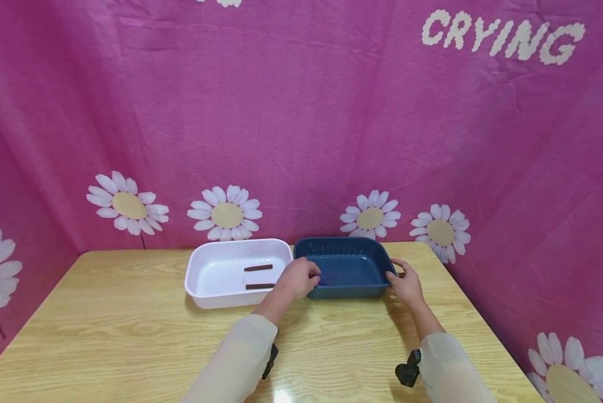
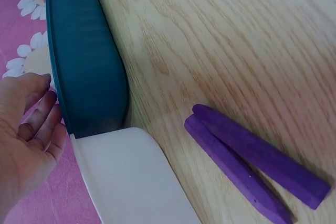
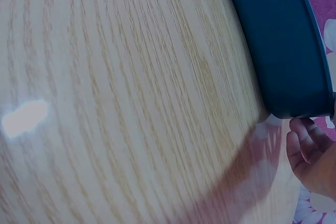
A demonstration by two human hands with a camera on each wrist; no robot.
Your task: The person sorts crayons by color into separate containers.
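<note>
My left hand (image 1: 299, 277) is over the near left corner of the dark blue basin (image 1: 354, 291), its fingers loosely bent beside the rim in the left wrist view. Nothing shows in its fingers. A dim purple shape (image 1: 326, 277) lies inside the basin close to those fingertips. With thumb at the rim and fingers against the outer wall, my right hand (image 1: 407, 284) grips the basin's right end. Two brown crayons, one farther back (image 1: 258, 268) and one nearer (image 1: 259, 286), lie in the white basin (image 1: 220, 301). Two purple crayons (image 2: 262, 153) lie side by side on the table in the left wrist view.
Both basins stand end to end near the back edge of the wooden table (image 1: 104, 324). A pink cloth (image 1: 301, 123) with white daisies hangs right behind and along both sides. My left forearm (image 1: 241, 355) crosses in front of the gap between the basins.
</note>
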